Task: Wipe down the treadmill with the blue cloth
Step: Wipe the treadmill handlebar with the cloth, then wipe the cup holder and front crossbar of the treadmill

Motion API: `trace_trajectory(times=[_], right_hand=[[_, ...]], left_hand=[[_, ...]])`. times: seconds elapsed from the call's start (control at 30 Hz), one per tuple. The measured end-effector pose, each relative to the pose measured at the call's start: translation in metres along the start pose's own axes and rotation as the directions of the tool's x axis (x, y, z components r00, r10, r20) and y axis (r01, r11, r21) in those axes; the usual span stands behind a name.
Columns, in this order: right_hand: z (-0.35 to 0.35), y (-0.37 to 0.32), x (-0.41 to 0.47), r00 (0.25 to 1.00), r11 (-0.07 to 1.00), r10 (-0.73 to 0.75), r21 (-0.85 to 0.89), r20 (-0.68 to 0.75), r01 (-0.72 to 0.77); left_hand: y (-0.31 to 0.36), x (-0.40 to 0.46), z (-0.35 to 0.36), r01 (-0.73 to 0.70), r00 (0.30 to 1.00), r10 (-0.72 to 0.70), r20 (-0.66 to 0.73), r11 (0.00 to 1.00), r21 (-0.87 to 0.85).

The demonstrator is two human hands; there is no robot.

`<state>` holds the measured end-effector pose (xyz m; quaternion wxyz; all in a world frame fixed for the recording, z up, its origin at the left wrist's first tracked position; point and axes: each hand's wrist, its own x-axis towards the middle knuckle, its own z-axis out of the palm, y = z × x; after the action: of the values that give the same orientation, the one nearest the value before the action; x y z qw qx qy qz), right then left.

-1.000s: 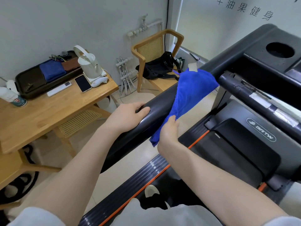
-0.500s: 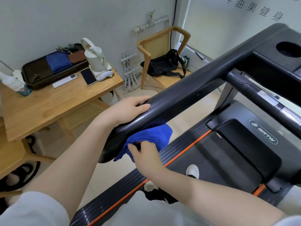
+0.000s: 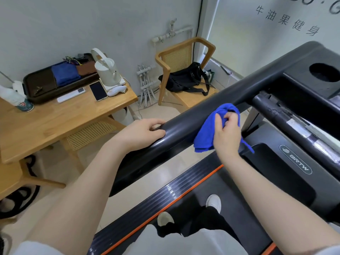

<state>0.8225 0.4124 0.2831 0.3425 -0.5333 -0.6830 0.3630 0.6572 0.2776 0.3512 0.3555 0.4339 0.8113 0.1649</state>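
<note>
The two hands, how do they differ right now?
The left hand rests bare on the handrail, fingers draped over its top; the right hand grips the bunched blue cloth against the handrail's side. The left hand sits nearer the handrail's free end, the right hand closer to the console. Both are on the same handrail.

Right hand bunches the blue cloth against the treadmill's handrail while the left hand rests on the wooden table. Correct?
Not quite. In the head view the left hand rests on the handrail, not the wooden table. The right hand does bunch the blue cloth against the rail.
</note>
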Motion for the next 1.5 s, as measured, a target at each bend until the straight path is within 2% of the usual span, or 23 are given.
trace_trajectory(times=[0.1,0.17,0.23,0.3,0.4,0.53,0.6,0.73,0.87,1.0,1.1,1.17,1.23,1.3,1.37,1.5], right_hand=[[-0.008,0.006,0.025,0.996,0.994,-0.044,-0.104,-0.082,0.035],[-0.014,0.008,0.035,0.964,0.918,-0.261,-0.323,-0.056,0.230],[-0.014,0.008,0.040,0.844,0.732,-0.535,-0.474,0.047,0.490],[-0.011,0.005,0.041,0.727,0.622,-0.672,-0.427,0.141,0.657],[-0.010,-0.002,0.056,0.719,0.641,-0.598,-0.327,0.354,0.694],[-0.021,-0.018,0.103,0.634,0.457,-0.509,-0.441,0.583,0.772],[-0.028,-0.023,0.129,0.631,0.405,-0.460,-0.485,0.625,0.775],[-0.046,-0.013,0.187,0.680,0.403,-0.367,-0.551,0.634,0.731],[-0.079,0.010,0.245,0.747,0.446,-0.341,-0.602,0.570,0.663],[-0.114,0.030,0.295,0.833,0.511,-0.284,-0.659,0.475,0.551],[-0.130,0.041,0.315,0.913,0.593,-0.225,-0.695,0.341,0.406],[-0.131,0.039,0.312,0.937,0.618,-0.201,-0.705,0.286,0.348],[-0.127,0.035,0.294,0.909,0.591,-0.231,-0.691,0.348,0.415],[-0.120,0.034,0.268,0.820,0.526,-0.306,-0.632,0.483,0.569],[-0.116,0.034,0.253,0.758,0.505,-0.335,-0.572,0.560,0.646],[-0.124,0.036,0.272,0.758,0.538,-0.288,-0.555,0.586,0.634]], left_hand=[[0.013,0.007,0.005,0.017,1.000,-0.015,-0.019,0.997,0.074],[0.025,0.013,0.011,0.005,0.999,0.000,-0.038,0.991,0.135],[0.038,0.022,0.015,-0.021,0.997,0.035,-0.064,0.980,0.196],[0.050,0.034,0.021,-0.050,0.993,0.074,-0.092,0.969,0.240],[0.067,0.051,0.030,-0.118,0.982,0.148,-0.117,0.966,0.229],[0.091,0.071,0.035,-0.147,0.977,0.168,-0.129,0.976,0.163],[0.104,0.082,0.037,-0.134,0.980,0.156,-0.120,0.976,0.172],[0.127,0.109,0.045,-0.129,0.983,0.155,-0.096,0.963,0.236],[0.151,0.131,0.054,-0.123,0.982,0.154,-0.111,0.962,0.245],[0.178,0.146,0.067,-0.157,0.967,0.189,-0.173,0.971,0.180],[0.195,0.156,0.075,-0.148,0.956,0.194,-0.218,0.966,0.212],[0.205,0.163,0.078,-0.135,0.954,0.190,-0.230,0.962,0.237],[0.215,0.170,0.079,-0.114,0.956,0.178,-0.232,0.958,0.264],[0.223,0.179,0.078,-0.101,0.960,0.170,-0.223,0.951,0.291],[0.229,0.191,0.076,-0.116,0.966,0.178,-0.188,0.946,0.303],[0.246,0.211,0.075,-0.181,0.967,0.227,-0.116,0.932,0.313]])
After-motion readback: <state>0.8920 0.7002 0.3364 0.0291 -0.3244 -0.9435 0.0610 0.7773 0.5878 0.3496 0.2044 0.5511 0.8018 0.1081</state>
